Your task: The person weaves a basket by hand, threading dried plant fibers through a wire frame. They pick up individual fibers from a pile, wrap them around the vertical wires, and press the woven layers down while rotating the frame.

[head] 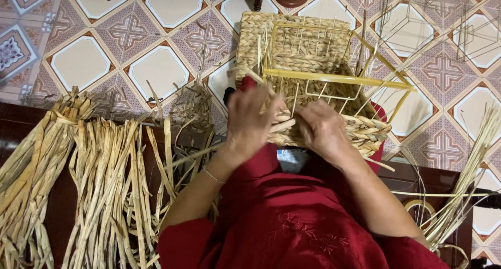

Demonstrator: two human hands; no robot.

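Half-woven basket sits on the person's lap, tipped on its side w/ the open mouth facing the camera, against the red garment. It's built on a yellow wire frame; the far panel is fully covered in braided straw, near rim only partly done.

Left hand is curled narrow around a twisted straw strand, pulling it across the near rim. Right hand is closed on the woven edge just beside it, fingers pressed into the braid; exact grip under the fingers is hidden. The 2 hands are near each other, almost touching.

Handling, as a judgement: basket looks light but bulky. Frame wires are stiff and thin, prob. bend if squeezed mid-span, so best held at the thick yellow top bar or the finished braided rim. Loose upright straw ends poke out and look brittle, snap-prone if folded sharp. Strand itself is soft, fibrous, flat, not slippery; grips fine by pinching close to the weave so tension holds.

Bundles of dried straw hang over a dark wooden bench at left, more straw at right. Patterned tile floor below, bare wire frames top right.
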